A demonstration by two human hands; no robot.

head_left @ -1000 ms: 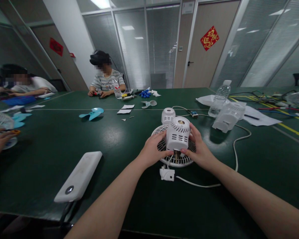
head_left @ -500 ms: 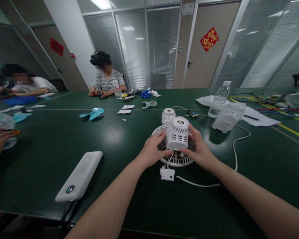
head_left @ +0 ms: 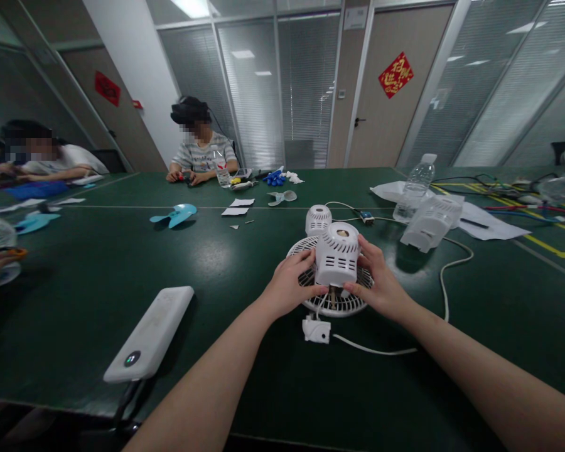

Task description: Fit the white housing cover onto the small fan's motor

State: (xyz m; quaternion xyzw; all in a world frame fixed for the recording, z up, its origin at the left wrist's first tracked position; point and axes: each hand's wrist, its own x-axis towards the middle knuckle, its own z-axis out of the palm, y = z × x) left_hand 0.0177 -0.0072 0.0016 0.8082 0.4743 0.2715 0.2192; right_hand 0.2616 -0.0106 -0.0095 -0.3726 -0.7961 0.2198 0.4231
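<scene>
i see, counting from the cover, a power bank at eight o'clock and a blue blade between nine and ten. my left hand presses its fingers on the left side of the white cover, the thumb at its lower edge. a small box is near six o'clock. the cover is over the grille. my right hand grips the right side in same way.

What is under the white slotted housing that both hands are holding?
Below the white housing, a brownish piece and part of the round grille are visible. The housing covers the rest, which I cannot see.
</scene>
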